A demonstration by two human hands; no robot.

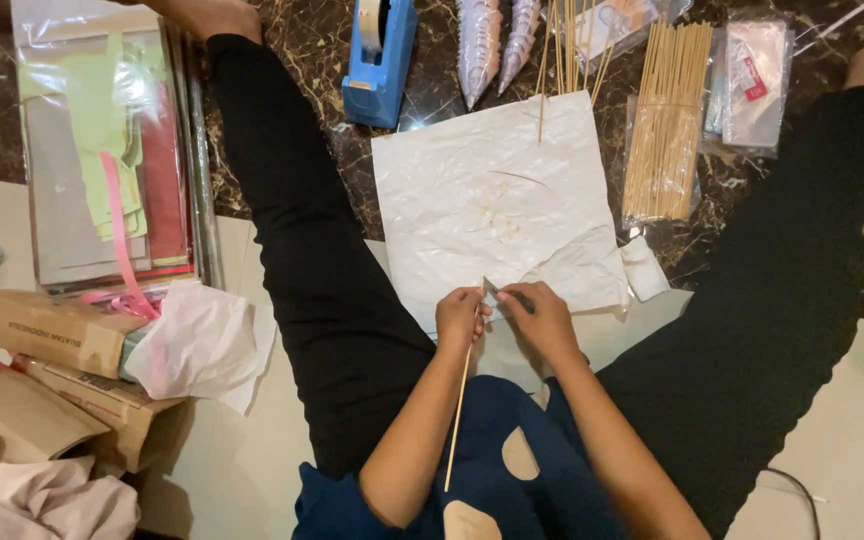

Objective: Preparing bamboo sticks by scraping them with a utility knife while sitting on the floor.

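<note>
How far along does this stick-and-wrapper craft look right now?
Two shiny finished cones lie by the blue tape dispenser. In hand: the left hand pinches a wooden skewer while the right hand works a small silvery piece at its tip. A large bundle of bare skewers lies untouched.

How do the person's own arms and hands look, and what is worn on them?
Both forearms are bare: no sleeves reach them. The left hand and the right hand wear no gloves. I see no rings, watch or bracelets on them. The only clothing near the arms is a dark blue top with pale round patches.
</note>
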